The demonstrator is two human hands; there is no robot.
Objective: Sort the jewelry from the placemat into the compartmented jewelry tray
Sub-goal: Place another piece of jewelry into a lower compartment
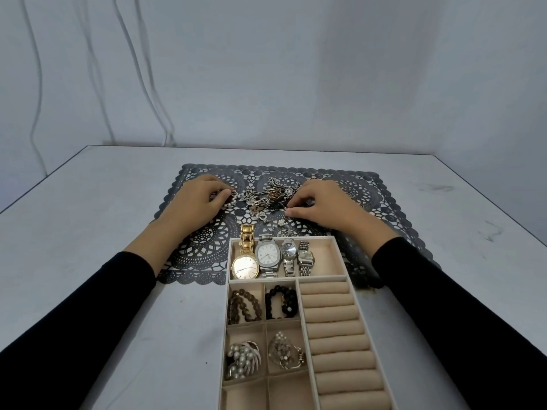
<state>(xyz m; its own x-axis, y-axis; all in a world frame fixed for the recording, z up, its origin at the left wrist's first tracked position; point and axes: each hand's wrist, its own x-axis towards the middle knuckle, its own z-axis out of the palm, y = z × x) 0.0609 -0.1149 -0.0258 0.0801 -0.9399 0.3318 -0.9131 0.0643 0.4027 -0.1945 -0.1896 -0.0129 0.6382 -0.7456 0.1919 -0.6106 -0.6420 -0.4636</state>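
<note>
A tangled heap of chains (pixel 270 196) lies on the far middle of the dark lace placemat (pixel 393 214), its long axis running left to right between the two hands. A strand of pearls (pixel 233 199) trails off its left end. The left hand (pixel 198 199) rests palm down there, its grip curled with fingertips touching the pearls. The right hand (pixel 319 205) sits at the heap's right end, fingertips pinched together on a small piece too small to make out. A small pearl cluster (pixel 281 222) lies alone just nearer than the heap.

The beige compartmented tray (pixel 331 238) stands nearer, its far end overlapping the placemat, long axis running away from the person. Its far compartment holds four watches side by side, straps pointing away; the gold watch (pixel 245 266) overhangs the far rim. Two beaded bracelets and two brooches fill the small left compartments, and the ring rolls (pixel 334 329) on the right are bare. All rest on a pale grey surface (pixel 88 232).
</note>
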